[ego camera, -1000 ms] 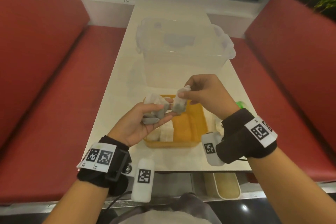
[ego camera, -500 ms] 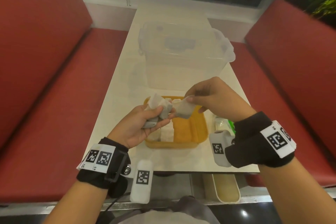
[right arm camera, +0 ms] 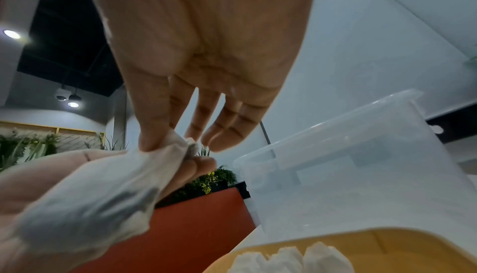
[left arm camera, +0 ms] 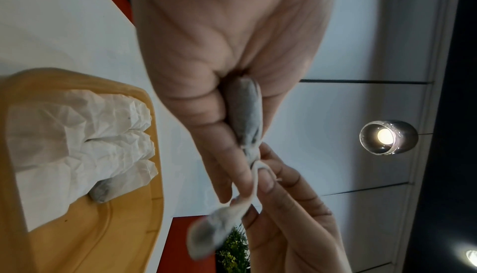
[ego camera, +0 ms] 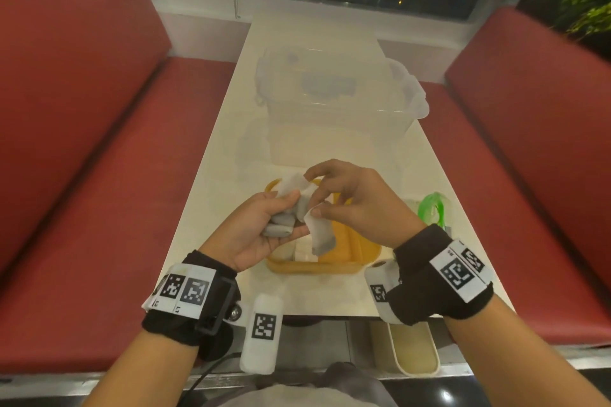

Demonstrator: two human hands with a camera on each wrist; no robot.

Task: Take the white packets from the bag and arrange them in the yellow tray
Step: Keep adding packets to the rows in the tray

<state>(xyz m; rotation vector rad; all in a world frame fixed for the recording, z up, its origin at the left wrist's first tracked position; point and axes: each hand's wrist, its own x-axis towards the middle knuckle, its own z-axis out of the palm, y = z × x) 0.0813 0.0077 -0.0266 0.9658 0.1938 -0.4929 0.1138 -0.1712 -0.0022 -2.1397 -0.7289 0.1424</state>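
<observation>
My left hand [ego camera: 281, 213] is raised over the yellow tray [ego camera: 350, 263], palm up, and grips a bunch of white packets [ego camera: 289, 190] with grey filling. My right hand [ego camera: 315, 208] pinches the top corner of one white packet [ego camera: 320, 235] between thumb and forefinger. That packet hangs over the tray beside the bunch. In the right wrist view the pinched packet [right arm camera: 103, 195] fills the lower left. The left wrist view shows the gripped packets [left arm camera: 247, 110] edge-on. Several white packets [left arm camera: 77, 134] lie side by side in the tray [left arm camera: 77, 236].
A large clear plastic container [ego camera: 337, 102] stands on the white table [ego camera: 211, 182] just behind the tray. A green and clear plastic item [ego camera: 433, 208] lies right of the tray. Red bench seats flank the table on both sides.
My right hand has drawn one packet away from the bunch and brought it nearer and lower, so it now hangs over the tray. The left hand still grips the rest.
</observation>
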